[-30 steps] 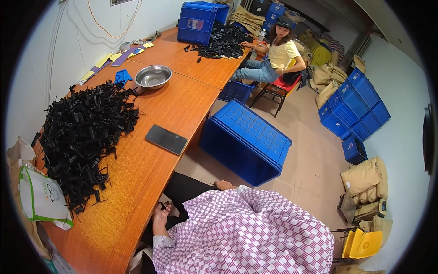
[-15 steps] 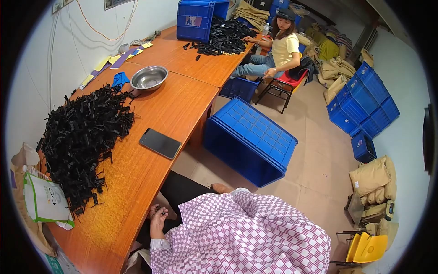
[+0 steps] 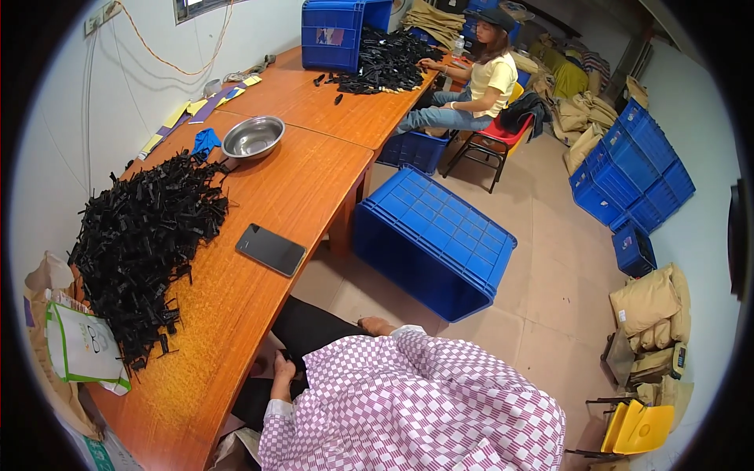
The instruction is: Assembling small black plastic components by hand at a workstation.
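Main item: black plastic parts [image 3: 149, 243], thin and spiky, stems sticking out at all angles, matte and tangled in one heap on the bench [image 3: 228, 298] along its wall-side edge, toward the near end. Bench top is orange wood grain, speckled yellowish beside the heap.

Left hand [image 3: 283, 366] sits below the bench's seat-side edge, half curled, with something dark at it; I can't tell if it's gripped. Right hand [image 3: 377, 325] lies against the black trousers [image 3: 314, 326]; can't tell its grip from here. Shirt [image 3: 424, 400] is purple-and-white check fabric.

Phone [image 3: 271, 250], flat glossy slab, near the seat-side edge. I see the round shiny bowl [image 3: 253, 138], metal, mid-bench past the heap. Crumpled blue cloth-like piece [image 3: 206, 142] beside it. White bag [image 3: 85, 345] with green trim slumps at the near-left corner, creased brown paper bag [image 3: 49, 275] just beside.

Containers: big blue crate [image 3: 440, 235] tipped on the floor [image 3: 550, 235], rigid plastic, gridded face up, interior dark. Second crate [image 3: 330, 39] tipped at the bench's far end, mouth toward a far heap [image 3: 389, 63] of black pieces, with a second person [image 3: 491, 86] reaching to it. Stacked crates [image 3: 632, 169] and plump tan sacks [image 3: 644, 306] at right; I can't see their contents.
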Demonstrator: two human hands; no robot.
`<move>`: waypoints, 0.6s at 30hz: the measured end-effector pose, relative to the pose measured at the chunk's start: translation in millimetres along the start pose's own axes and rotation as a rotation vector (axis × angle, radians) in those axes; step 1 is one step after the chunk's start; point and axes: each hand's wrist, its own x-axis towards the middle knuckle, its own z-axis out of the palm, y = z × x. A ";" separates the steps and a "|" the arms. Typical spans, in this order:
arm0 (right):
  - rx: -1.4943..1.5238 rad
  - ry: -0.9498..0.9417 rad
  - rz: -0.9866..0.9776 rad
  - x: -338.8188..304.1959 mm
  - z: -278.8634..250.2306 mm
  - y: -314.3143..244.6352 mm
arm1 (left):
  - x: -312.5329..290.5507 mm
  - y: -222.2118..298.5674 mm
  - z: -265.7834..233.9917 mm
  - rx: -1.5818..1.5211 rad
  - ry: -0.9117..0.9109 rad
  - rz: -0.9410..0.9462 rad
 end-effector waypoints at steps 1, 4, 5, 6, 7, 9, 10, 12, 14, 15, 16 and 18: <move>0.003 0.003 0.002 -2.9 -1.8 -0.6 | 3.2 -2.8 3.1 0.147 0.014 0.102; 0.017 0.004 -0.023 -5.9 -0.9 0.4 | 7.1 -9.9 7.2 0.443 0.042 0.309; 0.019 0.006 -0.023 -5.4 -0.1 1.0 | 7.5 -12.1 7.7 0.393 0.063 0.306; 0.013 -0.001 -0.023 -4.8 0.9 1.4 | 7.8 -14.9 8.0 0.342 0.084 0.302; 0.008 -0.007 -0.020 -3.2 3.0 3.2 | 5.4 -13.0 7.7 0.293 0.104 0.298; 0.006 -0.015 -0.018 0.6 8.0 5.7 | -0.7 -11.8 4.8 0.268 0.104 0.301; 0.004 -0.029 -0.014 3.5 7.6 5.5 | -3.0 -10.3 3.6 0.238 0.106 0.305; 0.002 -0.062 -0.007 6.1 11.3 5.8 | -6.1 -7.2 2.0 0.210 0.106 0.303; 0.012 -0.061 -0.009 6.5 16.9 9.7 | -9.7 -6.7 -2.0 0.239 0.044 0.301; 0.015 -0.058 -0.021 8.6 15.2 5.8 | -11.5 -8.8 -5.8 0.251 0.022 0.293; 0.022 -0.058 -0.028 9.0 14.8 4.1 | -13.1 -6.9 -7.1 0.255 0.022 0.277; 0.042 -0.080 -0.066 10.7 13.5 10.8 | -22.5 5.3 -8.6 0.180 -0.018 0.316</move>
